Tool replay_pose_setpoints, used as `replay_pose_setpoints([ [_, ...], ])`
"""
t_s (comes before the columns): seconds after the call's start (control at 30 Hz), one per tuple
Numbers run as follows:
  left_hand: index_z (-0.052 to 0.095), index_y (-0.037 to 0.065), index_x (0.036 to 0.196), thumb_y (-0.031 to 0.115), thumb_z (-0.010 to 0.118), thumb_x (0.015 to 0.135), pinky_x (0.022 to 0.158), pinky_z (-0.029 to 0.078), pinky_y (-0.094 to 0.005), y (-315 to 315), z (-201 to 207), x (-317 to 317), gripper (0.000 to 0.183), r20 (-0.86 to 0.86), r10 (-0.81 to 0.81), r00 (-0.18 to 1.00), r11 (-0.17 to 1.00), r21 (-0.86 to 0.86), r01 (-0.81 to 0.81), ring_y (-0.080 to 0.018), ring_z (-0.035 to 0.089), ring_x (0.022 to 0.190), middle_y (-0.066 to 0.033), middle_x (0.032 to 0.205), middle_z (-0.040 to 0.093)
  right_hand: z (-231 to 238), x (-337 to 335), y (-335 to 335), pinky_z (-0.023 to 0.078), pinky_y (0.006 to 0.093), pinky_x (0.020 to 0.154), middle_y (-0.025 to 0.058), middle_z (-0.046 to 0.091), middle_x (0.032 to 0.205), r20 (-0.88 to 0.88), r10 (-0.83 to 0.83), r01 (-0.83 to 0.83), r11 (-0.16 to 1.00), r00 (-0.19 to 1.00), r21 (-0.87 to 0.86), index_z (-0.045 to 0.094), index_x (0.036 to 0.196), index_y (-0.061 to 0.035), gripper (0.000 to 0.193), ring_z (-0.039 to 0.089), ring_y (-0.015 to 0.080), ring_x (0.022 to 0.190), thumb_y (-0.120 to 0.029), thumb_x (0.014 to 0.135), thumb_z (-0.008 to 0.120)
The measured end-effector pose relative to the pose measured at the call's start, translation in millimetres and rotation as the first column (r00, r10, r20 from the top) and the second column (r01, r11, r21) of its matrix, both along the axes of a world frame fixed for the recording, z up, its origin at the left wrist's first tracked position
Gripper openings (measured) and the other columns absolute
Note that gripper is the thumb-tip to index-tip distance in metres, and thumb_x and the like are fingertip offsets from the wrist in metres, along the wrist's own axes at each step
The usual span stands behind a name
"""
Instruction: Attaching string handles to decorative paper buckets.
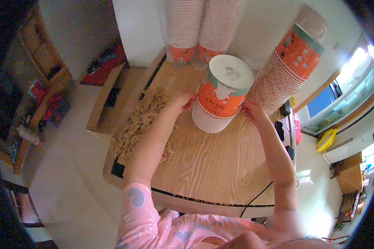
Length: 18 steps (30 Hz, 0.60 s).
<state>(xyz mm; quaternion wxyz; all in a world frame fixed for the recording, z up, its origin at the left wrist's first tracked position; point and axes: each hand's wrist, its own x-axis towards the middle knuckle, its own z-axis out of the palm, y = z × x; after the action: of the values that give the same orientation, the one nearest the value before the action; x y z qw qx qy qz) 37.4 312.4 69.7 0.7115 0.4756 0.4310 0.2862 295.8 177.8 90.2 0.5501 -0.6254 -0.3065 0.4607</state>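
On the wood-grain worktop (212,170), an inverted orange bucket stack (221,101) stands toward 12 o'clock. The left hand (183,101) grips its 9 o'clock side with its fingers, the right hand (254,113) its 3 o'clock side. Brown tangled fibre (139,124) lies toward 10; a leaning stack (280,74) stands between 1 and 2. Beyond spreads pale floor (81,170), with a bright window (355,62) toward 2.

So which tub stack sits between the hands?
The short front stack, flanked by the left hand and right hand; the tall right stack and two back stacks stand outside them.
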Motion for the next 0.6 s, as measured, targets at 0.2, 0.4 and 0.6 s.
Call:
replay_pose_setpoints([
  [0.2,0.056,0.007,0.067,0.019,0.062,0.077,0.038,0.037,-0.0245,1.3,41.8,7.2,0.017,0.151,-0.028,0.988,0.999,-0.035,0.034,-0.0107,0.047,0.046,-0.0020,0.058,0.052,-13.4,79.2,15.9,0.043,0.0208,0.046,0.0017,0.055,0.070,-0.916,0.357,-0.262,0.916,0.181,0.305,0.055,0.086,-0.0058,0.014,0.050,0.0098,0.054,-0.020,0.083,0.055],
  [0.4,0.058,0.004,0.080,0.010,0.060,0.078,0.048,0.042,-0.0211,-73.9,104.6,-27.4,0.006,0.073,-0.006,0.997,0.756,0.653,-0.043,-0.0082,0.052,0.058,-0.0020,0.070,0.057,73.1,6.2,-53.1,0.047,0.0289,0.075,0.0048,0.058,0.097,0.121,0.093,-0.142,0.856,0.988,0.497,0.052,0.107,-0.0040,0.028,0.056,0.0155,0.086,-0.017,0.082,0.055],
  [0.6,0.058,0.008,0.093,-0.007,0.060,0.067,0.054,0.045,-0.0256,-186.3,67.9,-89.8,0.031,-0.034,-0.152,0.988,0.322,0.943,0.082,-0.0150,0.057,0.063,-0.0041,0.075,0.059,67.5,-77.1,-188.1,0.045,0.0286,0.068,0.0113,0.058,0.085,0.627,-0.214,-0.328,0.703,0.749,0.631,0.054,0.073,-0.0031,0.004,0.056,0.0199,0.079,-0.002,0.077,0.054],
])
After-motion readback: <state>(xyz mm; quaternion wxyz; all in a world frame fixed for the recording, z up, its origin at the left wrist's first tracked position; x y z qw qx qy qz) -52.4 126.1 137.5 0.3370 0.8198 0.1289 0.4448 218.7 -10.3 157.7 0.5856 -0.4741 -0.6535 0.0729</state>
